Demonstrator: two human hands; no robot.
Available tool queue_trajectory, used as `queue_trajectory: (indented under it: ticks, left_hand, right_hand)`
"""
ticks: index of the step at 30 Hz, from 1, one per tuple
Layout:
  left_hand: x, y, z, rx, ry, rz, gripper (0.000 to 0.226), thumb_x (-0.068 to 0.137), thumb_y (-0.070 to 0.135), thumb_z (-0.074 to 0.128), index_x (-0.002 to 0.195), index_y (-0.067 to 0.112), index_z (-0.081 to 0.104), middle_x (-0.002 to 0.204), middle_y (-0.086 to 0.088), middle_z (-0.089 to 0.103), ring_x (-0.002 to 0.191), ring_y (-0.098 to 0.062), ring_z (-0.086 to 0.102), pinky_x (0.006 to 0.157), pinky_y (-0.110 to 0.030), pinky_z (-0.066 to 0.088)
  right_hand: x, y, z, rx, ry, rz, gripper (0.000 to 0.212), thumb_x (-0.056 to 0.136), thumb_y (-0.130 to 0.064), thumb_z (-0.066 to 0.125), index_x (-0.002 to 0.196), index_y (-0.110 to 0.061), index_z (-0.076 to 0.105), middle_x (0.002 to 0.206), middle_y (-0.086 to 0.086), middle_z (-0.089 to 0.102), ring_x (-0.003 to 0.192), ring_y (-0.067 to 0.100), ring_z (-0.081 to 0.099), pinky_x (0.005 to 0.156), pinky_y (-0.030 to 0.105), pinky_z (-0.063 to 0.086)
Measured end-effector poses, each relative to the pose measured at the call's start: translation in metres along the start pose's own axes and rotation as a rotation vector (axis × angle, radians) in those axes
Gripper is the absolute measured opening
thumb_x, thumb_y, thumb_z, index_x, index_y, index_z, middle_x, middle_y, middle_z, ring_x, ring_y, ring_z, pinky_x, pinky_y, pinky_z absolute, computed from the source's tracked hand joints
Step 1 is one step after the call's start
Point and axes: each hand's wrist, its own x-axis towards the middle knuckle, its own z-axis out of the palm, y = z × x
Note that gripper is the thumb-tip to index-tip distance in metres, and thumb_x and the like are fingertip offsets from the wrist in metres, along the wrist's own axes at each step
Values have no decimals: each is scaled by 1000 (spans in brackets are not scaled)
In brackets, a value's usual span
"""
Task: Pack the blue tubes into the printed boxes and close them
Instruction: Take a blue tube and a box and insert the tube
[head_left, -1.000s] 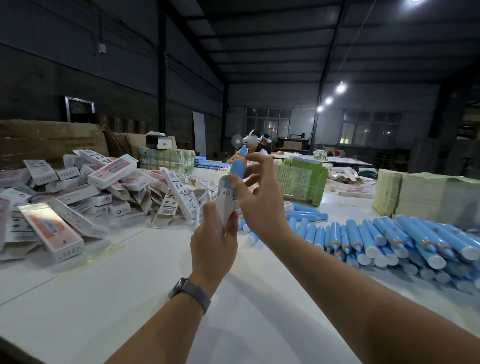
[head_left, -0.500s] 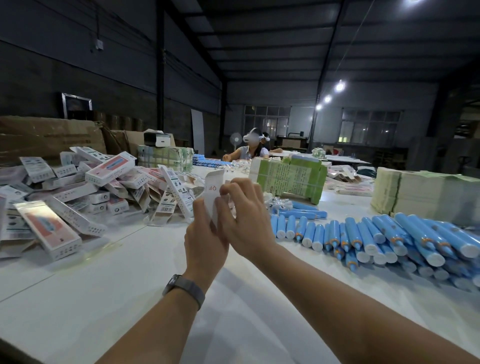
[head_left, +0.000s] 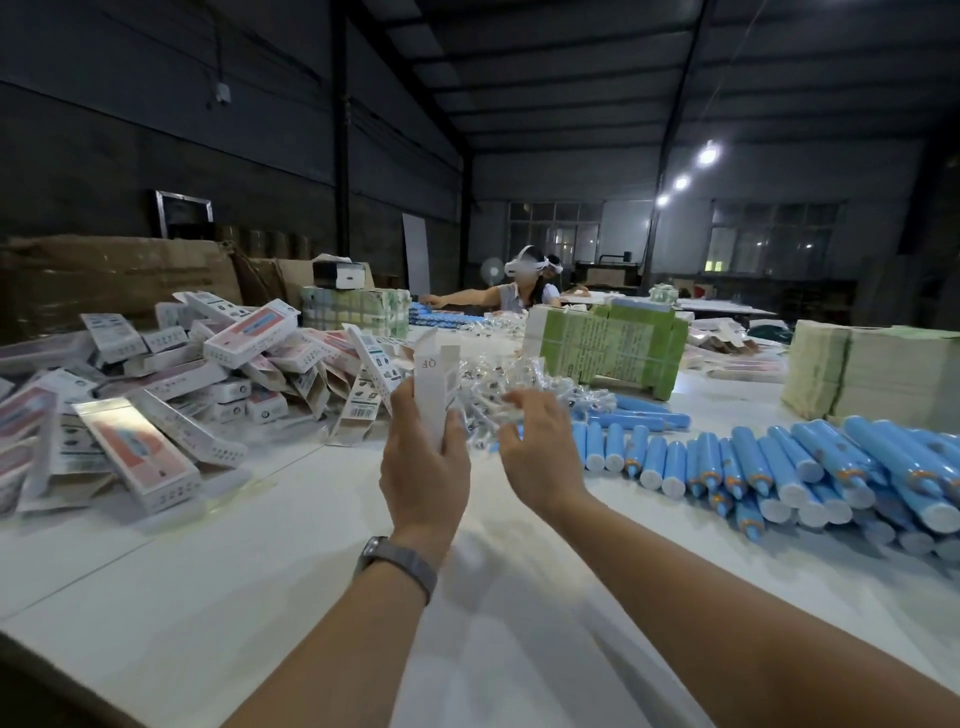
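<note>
A worker's left hand (head_left: 423, 462) grips an upright printed box (head_left: 434, 395), top flap open, while the right hand (head_left: 540, 447), fingers curled, reaches into crinkled clear packets (head_left: 498, 400) near blue tubes (head_left: 779, 462) on the tabletop (head_left: 260, 571). Keeping the box mouth steady and upright should ease the next insertion.

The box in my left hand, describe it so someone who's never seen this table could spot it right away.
Start at the white table and the heap of printed boxes lying on its left side. Just right of that heap, the left hand grips one box upright above the table. Unlike the boxes lying flat, it stands on end with its top flap open, showing a plain white inside.
</note>
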Motion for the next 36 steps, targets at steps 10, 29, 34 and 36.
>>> queue_trajectory:
  ticks: [10, 29, 34, 36]
  left_hand:
    - [6, -12, 0, -61, -18, -49, 45, 97, 20, 62, 122, 41, 31, 116, 6, 54, 96, -25, 56, 77, -37, 47]
    - [11, -22, 2, -60, -57, -20, 46, 98, 23, 60, 125, 44, 28, 129, -4, 61, 108, -25, 60, 83, -32, 47]
    - [11, -22, 0, -62, -72, -6, 45, 98, 24, 59, 124, 44, 28, 126, -3, 61, 104, -25, 61, 83, -38, 51]
    - [11, -22, 0, -63, -72, 4, 44, 98, 26, 59, 124, 44, 28, 125, -2, 61, 101, -22, 59, 82, -38, 51]
  right_hand:
    - [9, 42, 28, -790, -425, -166, 46, 96, -36, 42, 141, -25, 42, 149, 3, 39, 139, 30, 24, 109, 52, 24]
    - [69, 40, 80, -825, -562, 102, 39, 97, -23, 37, 133, -18, 53, 146, 7, 47, 142, 30, 26, 109, 62, 21]
    - [70, 40, 71, -914, -464, 41, 32, 96, -20, 41, 123, -20, 58, 135, 9, 56, 140, 32, 29, 105, 51, 32]
    - [68, 42, 66, -914, -377, -32, 26, 94, -20, 46, 115, -19, 61, 123, 8, 61, 131, 30, 40, 99, 45, 37]
